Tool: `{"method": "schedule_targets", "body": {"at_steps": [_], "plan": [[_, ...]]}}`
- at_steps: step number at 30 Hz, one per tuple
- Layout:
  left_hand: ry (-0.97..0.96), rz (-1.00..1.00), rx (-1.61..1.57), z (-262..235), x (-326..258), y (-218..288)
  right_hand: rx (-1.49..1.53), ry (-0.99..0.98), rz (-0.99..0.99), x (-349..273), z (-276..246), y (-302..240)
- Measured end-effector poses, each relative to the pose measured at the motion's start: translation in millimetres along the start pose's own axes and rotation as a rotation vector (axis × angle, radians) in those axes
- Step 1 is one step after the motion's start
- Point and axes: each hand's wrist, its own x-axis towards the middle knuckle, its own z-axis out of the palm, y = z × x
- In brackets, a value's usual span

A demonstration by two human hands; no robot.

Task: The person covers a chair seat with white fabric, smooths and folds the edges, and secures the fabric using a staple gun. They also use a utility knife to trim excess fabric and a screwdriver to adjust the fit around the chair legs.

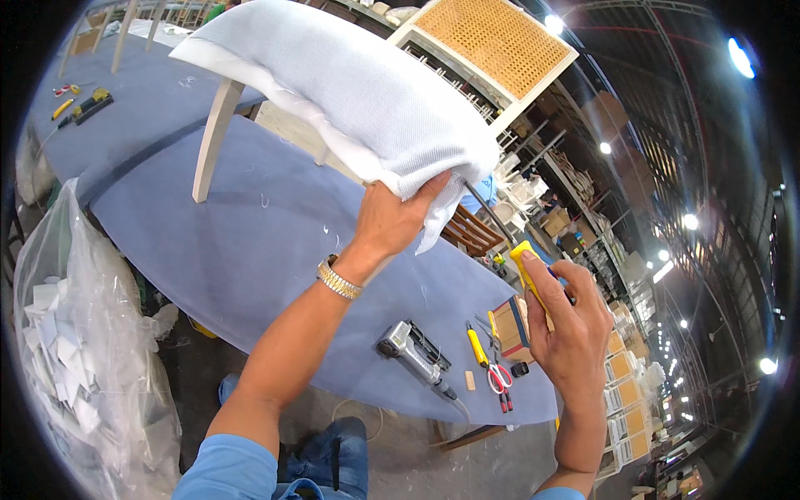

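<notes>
Two hands work: left hand pinches the white padded fabric chair seat corner; right hand, nearer below, clamps a yellow utility knife pointing up toward it

Left hand raised, arm extended, fingers pinched shut; right hand upright, fingers curled closed.

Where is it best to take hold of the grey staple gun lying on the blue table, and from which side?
Probably by the long grey body of the staple gun, coming from above. It lies flat on the blue table with its hose trailing from the near end, so the far end and top are free. The scissors lie apart to its right.
</notes>
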Motion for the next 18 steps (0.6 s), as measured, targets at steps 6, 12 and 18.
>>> {"method": "schedule_targets", "body": {"at_steps": [6, 12, 18], "plan": [[0.004, -0.002, 0.018, -1, 0, -5, 0.014, -0.104, 0.05, 8, -10, -9], [0.021, 0.024, 0.014, 2, -2, -4, -0.23, -0.233, -0.053, 29, -33, -20], [0.036, 0.036, 0.022, 1, -2, -11, -0.413, -0.358, -0.178, 60, -58, -36]]}}
